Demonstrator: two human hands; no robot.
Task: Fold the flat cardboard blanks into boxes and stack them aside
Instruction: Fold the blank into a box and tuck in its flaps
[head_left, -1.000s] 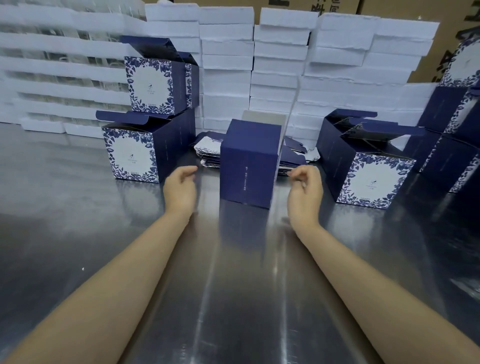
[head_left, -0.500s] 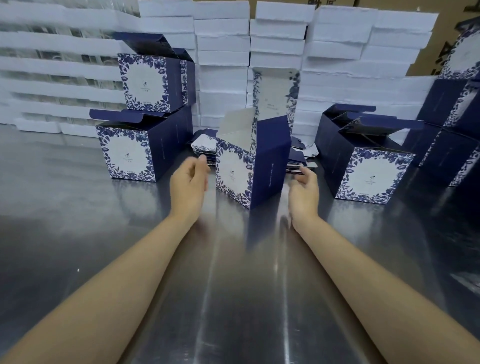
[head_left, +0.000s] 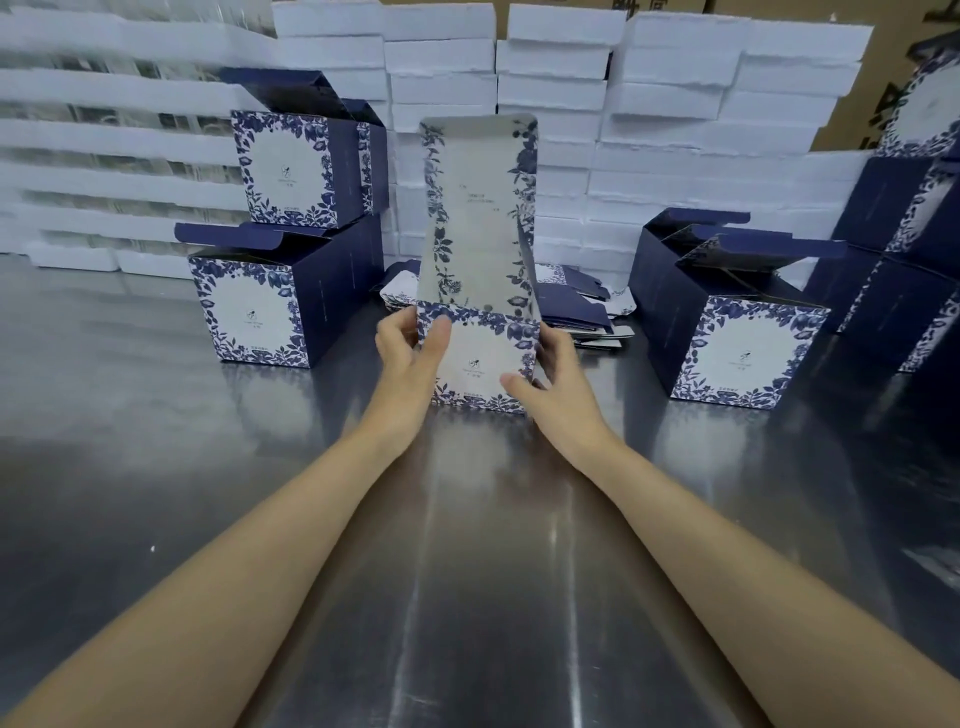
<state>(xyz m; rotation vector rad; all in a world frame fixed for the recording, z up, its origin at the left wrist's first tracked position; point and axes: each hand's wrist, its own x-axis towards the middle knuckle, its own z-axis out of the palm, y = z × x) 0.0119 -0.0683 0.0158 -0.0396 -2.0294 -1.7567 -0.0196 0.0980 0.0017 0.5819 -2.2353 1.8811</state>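
Observation:
A blue-and-white floral box (head_left: 480, 358) stands on the steel table at centre, its floral front towards me and its tall lid flap (head_left: 475, 208) standing up. My left hand (head_left: 408, 353) grips the box's left edge, thumb across the front. My right hand (head_left: 553, 376) holds the right side, thumb against the lower front. Behind the box lies a pile of flat blanks (head_left: 576, 306).
Two folded boxes (head_left: 280, 306) are stacked at the left. Another open box (head_left: 727, 343) stands at the right, with more dark boxes (head_left: 914, 270) at the far right. White foam slabs (head_left: 571, 104) are piled along the back. The steel table (head_left: 467, 571) stretches towards me.
The box has been turned from its plain blue side to its floral front facing me. Both hands, apart from it before, now hold its sides, and the lid flap stands upright.

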